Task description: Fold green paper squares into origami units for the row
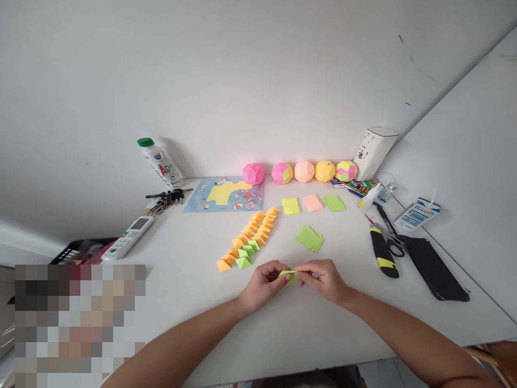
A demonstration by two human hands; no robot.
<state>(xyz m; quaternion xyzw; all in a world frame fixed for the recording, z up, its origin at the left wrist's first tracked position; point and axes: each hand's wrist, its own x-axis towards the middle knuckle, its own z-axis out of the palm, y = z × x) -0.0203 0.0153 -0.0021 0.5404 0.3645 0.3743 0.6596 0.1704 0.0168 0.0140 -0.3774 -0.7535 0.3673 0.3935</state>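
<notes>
Between my two hands, near the front of the white table [194, 312], is a small green piece of paper [289, 276], partly folded. My left hand [266, 281] pinches its left side, and the fingers of my right hand [321, 277] close on its right end. Fingers cover much of the paper. Just beyond my hands lies a loose stack of green paper sheets [310, 238]. To the left, folded orange paper units [243, 237] stand in two slanting rows, with several folded green units [244, 262] at the near end of one row.
Several paper balls [304, 171] line the wall. Before them lie yellow [291, 206], peach [313, 202] and green [334, 202] paper pads. A utility knife [383, 252], scissors [395, 247] and black pouch [438, 269] lie right. A bottle [161, 163], keys [165, 202] and remote [128, 237] are left.
</notes>
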